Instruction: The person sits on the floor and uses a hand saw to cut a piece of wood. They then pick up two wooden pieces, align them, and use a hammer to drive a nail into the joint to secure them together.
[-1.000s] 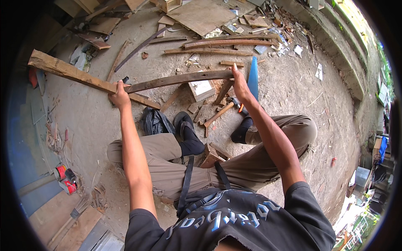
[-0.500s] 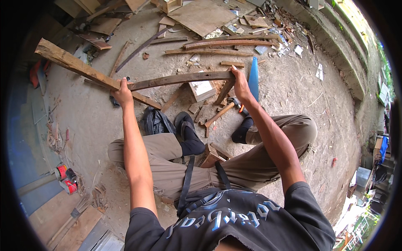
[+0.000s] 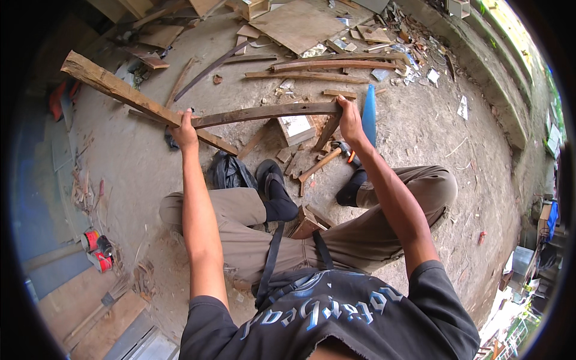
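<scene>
Dusty concrete ground [image 3: 420, 126], littered with wood scraps.
At upper centre, left hand [image 3: 183, 131] and right hand [image 3: 350, 117] both clamped around dark curved wooden strip [image 3: 264, 113], lying across pale plank [image 3: 129, 96].

An outdoor woodworking yard: dirt ground [image 3: 420, 126] strewn with scrap planks [image 3: 318, 65], a hammer [image 3: 327, 159].

- Weathered grey-brown plank [image 3: 264, 112], paler tan beam [image 3: 120, 90].
- Blue tapered piece [image 3: 369, 114].
- Hammer [image 3: 327, 159]: light wooden handle, orange by the head.
- Khaki trousers [image 3: 384, 222], black socks [image 3: 279, 201].
- Red-and-black tool [image 3: 96, 249].
</scene>
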{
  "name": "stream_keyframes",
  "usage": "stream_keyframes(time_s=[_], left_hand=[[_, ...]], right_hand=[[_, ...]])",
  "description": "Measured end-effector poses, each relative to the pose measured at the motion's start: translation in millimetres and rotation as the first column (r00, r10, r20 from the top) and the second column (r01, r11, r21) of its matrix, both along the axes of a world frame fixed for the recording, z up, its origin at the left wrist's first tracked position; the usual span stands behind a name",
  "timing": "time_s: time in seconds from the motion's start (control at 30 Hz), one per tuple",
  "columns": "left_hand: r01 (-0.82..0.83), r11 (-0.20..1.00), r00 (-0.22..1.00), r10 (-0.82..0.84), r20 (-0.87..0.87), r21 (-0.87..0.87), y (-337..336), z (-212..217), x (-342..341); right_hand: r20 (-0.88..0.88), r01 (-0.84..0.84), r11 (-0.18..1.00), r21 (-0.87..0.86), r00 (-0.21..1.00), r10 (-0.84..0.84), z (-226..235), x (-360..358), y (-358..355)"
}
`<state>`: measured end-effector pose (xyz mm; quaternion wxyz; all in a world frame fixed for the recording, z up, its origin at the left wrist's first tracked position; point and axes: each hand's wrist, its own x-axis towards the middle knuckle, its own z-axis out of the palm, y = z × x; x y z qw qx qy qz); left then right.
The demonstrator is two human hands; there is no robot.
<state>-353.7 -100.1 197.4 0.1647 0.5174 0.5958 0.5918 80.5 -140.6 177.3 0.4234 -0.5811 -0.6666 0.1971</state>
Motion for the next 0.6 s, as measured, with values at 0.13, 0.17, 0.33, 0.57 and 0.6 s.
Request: stream_keyframes(time_s=[0.13, 0.17, 0.33, 0.57, 0.6], left_hand=[[0.001, 1.0, 0.993, -0.001, 0.116, -0.002, -7, 4, 13], [-0.005, 1.0, 0.989, 0.007, 0.146, -0.009, -10, 5, 14], [0.041, 0.999, 0.957, -0.03, 0.29, -0.031, -27, -68, 0], [-0.219, 0.967, 0.969, 0.199, 0.147, 0.132, -65, -35, 43], [-0.348, 0.927, 0.936, 0.351, 0.0, 0.143, -76, -29, 42]], right_hand=[[0.066, 0.001, 0.997, -0.082, 0.998, 0.004, 6, 1, -2], [0.04, 0.02, 0.997, -0.068, 0.999, -0.017, 6, 2, -2], [0.094, 0.012, 0.995, 0.101, 0.995, -0.022, -11, 4, 4], [-0.184, 0.11, 0.994, 0.024, 0.977, -0.104, -7, -5, 4], [-0.247, 0.085, 0.995, -0.047, 0.964, -0.094, 0, -13, 1]])
